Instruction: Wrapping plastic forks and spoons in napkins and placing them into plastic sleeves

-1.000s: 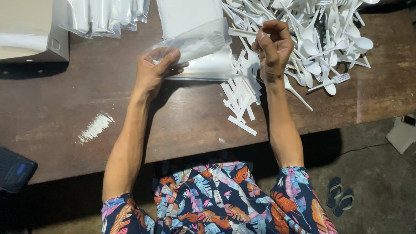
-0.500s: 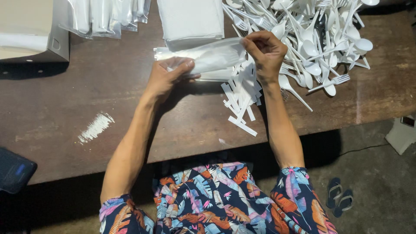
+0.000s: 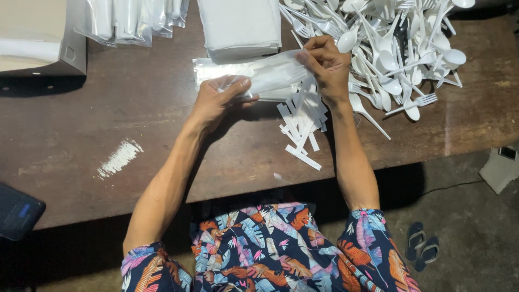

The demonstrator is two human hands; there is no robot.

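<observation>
Head view: I see the clear bag lying lengthwise along the desk's far edge, left hand pinching its left end, right hand closed on its right end.

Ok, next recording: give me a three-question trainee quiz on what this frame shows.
1. True or false: both hands grip one clear plastic sleeve.
2. Which hand is nearest the heap of white plastic spoons and forks? A left, B right.
3. What lies on the brown wooden table below the right hand?

Key: 1 true, the left hand holds its other end. 2 B. 3 flat white plastic strips.
</observation>
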